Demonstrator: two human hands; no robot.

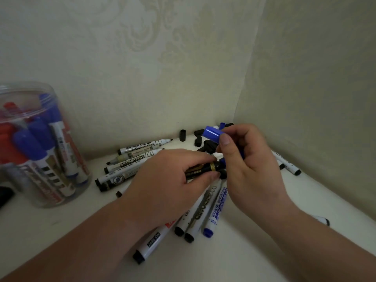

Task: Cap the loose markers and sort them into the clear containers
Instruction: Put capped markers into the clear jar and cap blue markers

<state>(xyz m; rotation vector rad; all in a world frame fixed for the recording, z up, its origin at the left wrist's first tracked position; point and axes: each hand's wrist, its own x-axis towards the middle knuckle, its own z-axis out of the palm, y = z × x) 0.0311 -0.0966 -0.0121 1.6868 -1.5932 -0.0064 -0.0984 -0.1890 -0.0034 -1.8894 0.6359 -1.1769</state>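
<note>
Hands meet over the corner of a white table [61, 231]: my left hand [173, 176] grips a black marker [205, 169] with a gold band, fingers curled over the barrel, while my right hand [250, 159] pinches a blue cap [212, 134] between thumb and fingertips.

The marker's long axis runs roughly left to right, rising slightly, and its working end points right, toward my right hand. The cap sits just above and a little right of that end, near it but apart, and it is tilted, so cap and barrel are not in line. By my judgement the coming move turns on that: the cap has to swing down and level with the barrel before it can be pushed on. A touch of blue shows at the marker's right end (whether that is the nib collar, I cannot tell), and I cannot see which end of the cap is open.

Under and around my hands lie the loose markers [132, 165], most of them white-barrelled and fanned out, with black caps [205, 144] scattered in the corner behind. The clear container [40, 159], which holds red and blue markers standing upright, stands well apart to the left, nearer my left hand, so that hand looks better placed to carry the capped marker over.
</note>
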